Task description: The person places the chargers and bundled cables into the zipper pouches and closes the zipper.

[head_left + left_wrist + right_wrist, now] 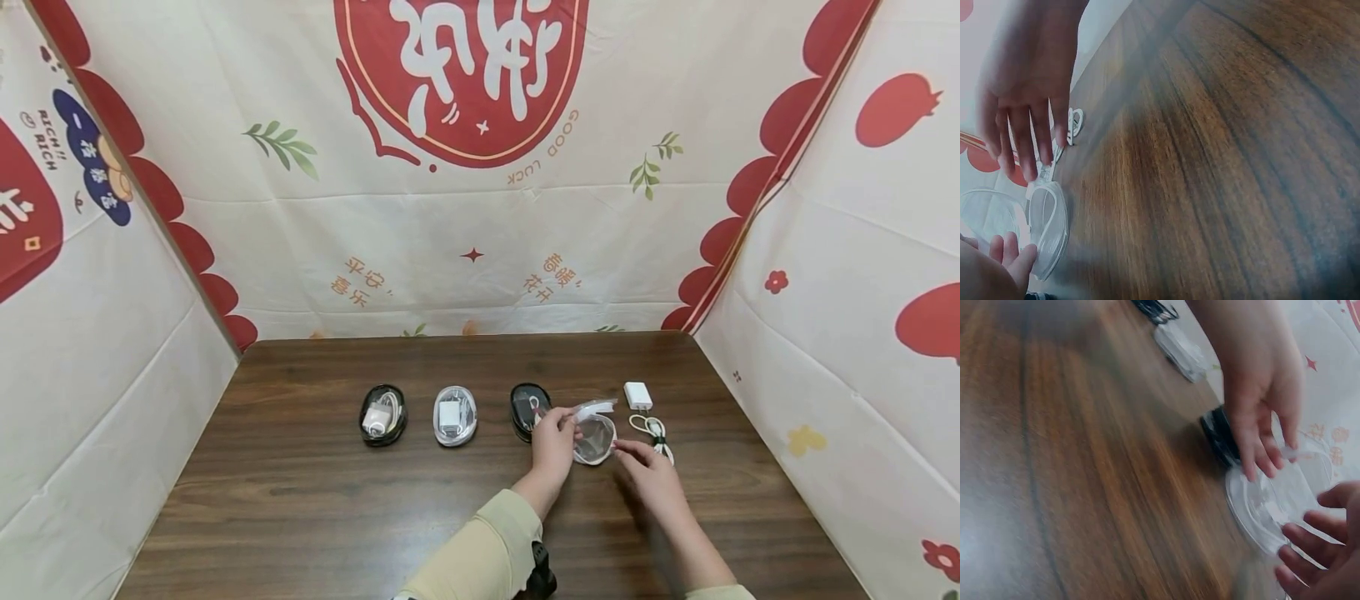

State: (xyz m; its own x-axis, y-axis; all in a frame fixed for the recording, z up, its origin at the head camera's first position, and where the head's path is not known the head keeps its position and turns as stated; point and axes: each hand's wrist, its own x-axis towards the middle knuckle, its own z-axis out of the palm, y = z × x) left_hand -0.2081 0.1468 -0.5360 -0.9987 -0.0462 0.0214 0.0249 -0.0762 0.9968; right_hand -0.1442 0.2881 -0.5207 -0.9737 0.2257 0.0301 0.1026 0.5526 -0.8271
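A small clear oval case (595, 458) with white edging lies on the table, its transparent lid (597, 407) raised toward the back. My left hand (553, 446) is at the case's left side; in the right wrist view its thumb and fingers pinch the lid's edge. Over the right rim is my right hand (654, 482), whose fingers (1022, 137) reach out fairly straight in the left wrist view, close to the case. Whether they touch the rim is hard to tell. Inside, the case shows no contents. A white charger plug (637, 395) and a bundled white cable (656, 432) lie to its right.
Immediately left of my left hand sits a black oval case (527, 404), partly covered by it. Further left are a clear case (454, 425) and another black case (382, 415), each holding a charger and cable. Printed cloth walls surround the wooden table (315, 500).
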